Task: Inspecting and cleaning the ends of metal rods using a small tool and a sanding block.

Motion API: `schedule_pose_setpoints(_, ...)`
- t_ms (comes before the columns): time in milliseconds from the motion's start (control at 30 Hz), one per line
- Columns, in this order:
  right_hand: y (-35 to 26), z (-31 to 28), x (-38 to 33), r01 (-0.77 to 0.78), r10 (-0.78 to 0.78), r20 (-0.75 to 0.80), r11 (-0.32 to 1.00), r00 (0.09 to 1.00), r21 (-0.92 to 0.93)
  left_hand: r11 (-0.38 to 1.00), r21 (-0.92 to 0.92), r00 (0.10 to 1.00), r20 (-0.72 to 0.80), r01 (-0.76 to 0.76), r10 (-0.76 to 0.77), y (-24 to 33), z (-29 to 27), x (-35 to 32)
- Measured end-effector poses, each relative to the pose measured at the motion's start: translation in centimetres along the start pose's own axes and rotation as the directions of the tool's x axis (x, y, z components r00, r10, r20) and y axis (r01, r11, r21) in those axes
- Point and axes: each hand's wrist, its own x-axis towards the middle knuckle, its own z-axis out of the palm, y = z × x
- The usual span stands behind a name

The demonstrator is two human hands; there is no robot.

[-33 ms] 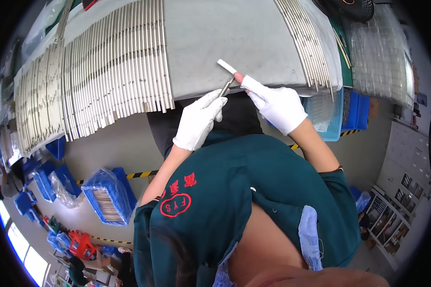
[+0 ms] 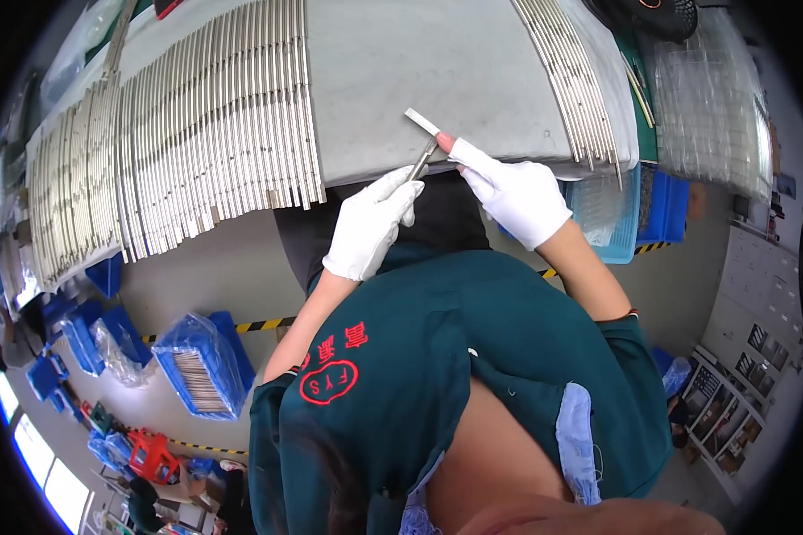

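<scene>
Metal rod (image 2: 424, 159) is lying between your two hands, slanting up and to the right out of your gloved left hand (image 2: 363, 230), whose fingers are closing around its lower part. Its upper end is reaching toward the bare fingertip of your gloved right hand (image 2: 519, 198). Just there, a pale strip (image 2: 421, 121) is meeting the rod's upper end and pointing up and to the left. Your bare fingertip is touching the strip's lower end; you cannot tell from this angle whether your right hand is gripping it or only pressing on it. Both pieces are showing at the near edge of the grey-covered table (image 2: 419, 62). Beyond your left hand, a wide row of rods (image 2: 223, 116) is covering the table's left part; beyond your right hand, a narrower row of rods (image 2: 569, 85) is lying near its right edge.
</scene>
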Motion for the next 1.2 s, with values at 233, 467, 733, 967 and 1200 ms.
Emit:
schedule_pose_setpoints(233, 0.9, -0.6, -2.4, -0.063, 0.084, -0.162, 0.989, 0.983, 0.132, 1.000, -0.026, 0.999, 0.036, 0.003, -0.002, -0.4, -0.4, 0.3)
schedule_pose_setpoints(467, -0.5, -0.4, -2.2, 0.059, -0.057, -0.039, 0.998, 0.998, 0.038, 0.989, -0.133, 0.995, 0.090, 0.059, -0.048, -0.3, -0.5, 0.4)
schedule_pose_setpoints(733, -0.2, -0.1, -2.5, 0.061, -0.060, -0.002, 0.998, 0.998, 0.016, 0.984, -0.153, 0.992, 0.100, 0.093, -0.079, -0.1, -0.7, 0.1)
schedule_pose_setpoints(967, -0.5, 0.3, -2.0, 0.032, -0.028, -0.064, 0.997, 0.998, 0.065, 0.986, -0.149, 0.993, 0.103, 0.067, -0.052, -0.7, -0.7, 0.4)
schedule_pose_setpoints(1200, -0.5, 1.6, -0.3, 0.041, -0.023, -0.180, 0.995, 0.983, 0.094, 0.991, -0.114, 0.994, 0.089, 0.073, -0.063, -0.5, -0.6, 0.5)
